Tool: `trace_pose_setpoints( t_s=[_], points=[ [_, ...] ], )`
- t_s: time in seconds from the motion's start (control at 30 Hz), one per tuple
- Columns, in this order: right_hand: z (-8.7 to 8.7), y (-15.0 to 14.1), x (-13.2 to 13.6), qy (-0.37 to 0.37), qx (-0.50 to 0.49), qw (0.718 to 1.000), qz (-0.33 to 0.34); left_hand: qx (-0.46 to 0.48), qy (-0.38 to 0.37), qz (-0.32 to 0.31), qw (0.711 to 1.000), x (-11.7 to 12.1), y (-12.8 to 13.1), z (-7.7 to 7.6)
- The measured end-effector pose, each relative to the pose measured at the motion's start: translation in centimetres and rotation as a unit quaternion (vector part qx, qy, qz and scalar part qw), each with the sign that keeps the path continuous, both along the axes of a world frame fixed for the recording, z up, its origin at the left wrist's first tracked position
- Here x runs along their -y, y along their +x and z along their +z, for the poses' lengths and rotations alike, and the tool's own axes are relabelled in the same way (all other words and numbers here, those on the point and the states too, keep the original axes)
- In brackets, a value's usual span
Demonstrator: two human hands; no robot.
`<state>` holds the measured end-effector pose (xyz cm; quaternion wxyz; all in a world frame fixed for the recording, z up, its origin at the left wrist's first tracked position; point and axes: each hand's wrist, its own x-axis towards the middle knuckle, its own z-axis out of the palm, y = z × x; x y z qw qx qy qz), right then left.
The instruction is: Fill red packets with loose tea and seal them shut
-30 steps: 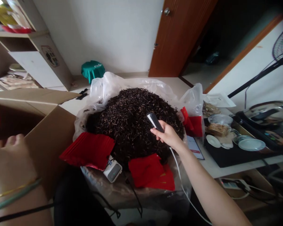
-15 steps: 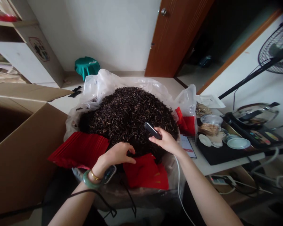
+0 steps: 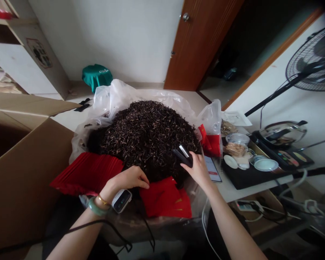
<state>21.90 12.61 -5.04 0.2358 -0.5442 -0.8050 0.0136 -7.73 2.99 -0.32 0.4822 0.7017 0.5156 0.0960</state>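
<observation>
Right hand (image 3: pixel 197 168), right of centre: grip closed around a black handheld device (image 3: pixel 182 157), over dark leaves (image 3: pixel 146 126). Left hand (image 3: pixel 131 177), lower centre: beside red packets (image 3: pixel 165 200); whether its grip is closed cannot be told.

Your left hand (image 3: pixel 131 177) comes over from the cardboard box (image 3: pixel 29 162), and the black-and-white tool (image 3: pixel 182 158) in your right hand (image 3: pixel 197 167) now gapes.
Your left fingers, looser and more spread half a second ago, are drawn together at the near edge of the dark leaves (image 3: pixel 146 126), by the loose red packets (image 3: pixel 165 200); whether they touch, you cannot tell. Your right hand sits farther right, its tool's two arms spread apart, and the white cable (image 3: pixel 204 220) hangs lower. Your view turns rightward, showing more of the fan (image 3: pixel 308 65).
</observation>
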Motion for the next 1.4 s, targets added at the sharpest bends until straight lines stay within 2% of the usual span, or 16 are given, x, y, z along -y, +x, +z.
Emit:
trace_pose_setpoints(
  t_s=[0.1, 0.13, 0.2, 0.27, 0.37, 0.5, 0.6, 0.7, 0.8, 0.87, 0.9, 0.97, 1.03, 1.2, 1.3, 1.4],
  points=[
    [2.3, -1.3, 2.0, 0.013, -0.046, 0.997, 0.063, 0.017, 0.008, -0.004, 1.0, 0.2, -0.2, -0.1],
    [3.2, -2.0, 2.7, -0.029, -0.056, 0.989, 0.135, 0.015, 0.017, -0.002, 1.0, 0.3, -0.2, 0.0],
    [4.7, -3.4, 3.8, -0.161, -0.044, 0.941, 0.294, 0.014, 0.031, -0.003, 0.999, 0.4, -0.2, 0.0],
    [5.4, -4.3, 4.1, -0.271, -0.029, 0.892, 0.362, 0.025, 0.033, -0.008, 0.999, 0.5, -0.2, 0.0],
    [5.0, -4.9, 3.2, -0.374, -0.052, 0.863, 0.335, 0.05, 0.019, -0.018, 0.998, 0.4, -0.3, -0.2],
    [4.2, -5.0, 1.7, -0.441, -0.081, 0.849, 0.28, 0.059, 0.015, -0.014, 0.998, 0.2, -0.5, -0.1],
    [4.7, -5.0, 1.7, -0.388, -0.087, 0.878, 0.265, 0.053, 0.027, 0.001, 0.998, 0.2, -0.6, 0.2],
    [5.5, -5.1, 2.5, -0.249, -0.154, 0.923, 0.249, 0.09, 0.043, 0.099, 0.99, 0.1, -0.6, 0.2],
    [5.6, -5.8, 4.2, -0.131, -0.25, 0.947, 0.155, 0.241, 0.017, 0.224, 0.944, 0.1, 0.1, 0.2],
    [5.2, -6.8, 5.7, -0.093, -0.287, 0.95, 0.085, 0.336, -0.016, 0.266, 0.903, 0.2, 0.9, 0.2],
    [4.9, -7.3, 6.4, -0.087, -0.295, 0.949, 0.069, 0.365, -0.022, 0.284, 0.886, 0.3, 1.4, 0.3],
    [4.4, -8.4, 7.6, -0.092, -0.296, 0.947, 0.09, 0.393, -0.002, 0.323, 0.861, 0.6, 2.1, 0.5],
    [4.3, -9.2, 8.0, -0.076, -0.288, 0.946, 0.132, 0.37, 0.039, 0.338, 0.864, 0.8, 2.4, 0.7],
    [6.4, -10.5, 6.9, 0.091, -0.181, 0.957, 0.208, 0.161, 0.187, 0.288, 0.925, 1.6, 2.3, 1.0],
    [7.3, -11.3, 6.2, 0.123, -0.12, 0.952, 0.252, 0.113, 0.227, 0.293, 0.922, 1.9, 2.4, 1.1],
    [6.8, -11.7, 6.2, 0.158, -0.125, 0.946, 0.254, 0.16, 0.206, 0.33, 0.907, 1.8, 2.5, 1.2]
  ],
)
